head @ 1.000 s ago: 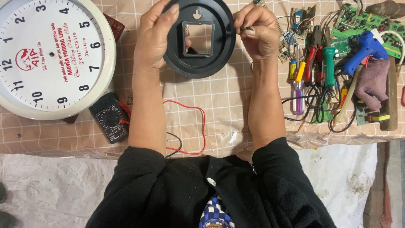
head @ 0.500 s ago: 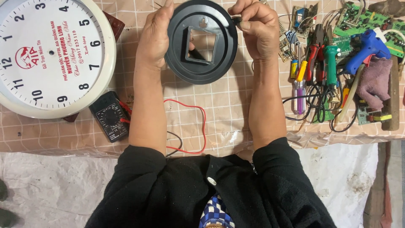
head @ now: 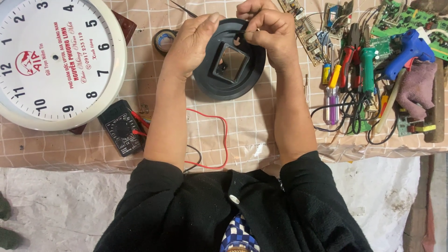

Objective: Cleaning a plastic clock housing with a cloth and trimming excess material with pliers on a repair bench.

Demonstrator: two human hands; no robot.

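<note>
- left hand (head: 192, 44) wrapped around the rim of a round black plastic disc (head: 229, 60) with a square window cut in the middle, tilted up off the table
- right hand (head: 266, 30) curled tight on its top edge, pinching there
- left of the left hand: roll of tape (head: 164, 39), big white glossy clock face (head: 56, 60), black multimeter (head: 120, 127)
- right of the right hand: screwdrivers (head: 332, 88), blue glue gun (head: 407, 53), green circuit boards (head: 410, 18)

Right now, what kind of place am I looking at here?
Probably a small repair bench for clocks or electronics: bare circuit boards, a black multimeter with red leads, screwdrivers and a blue glue gun lie around the hands.
</note>
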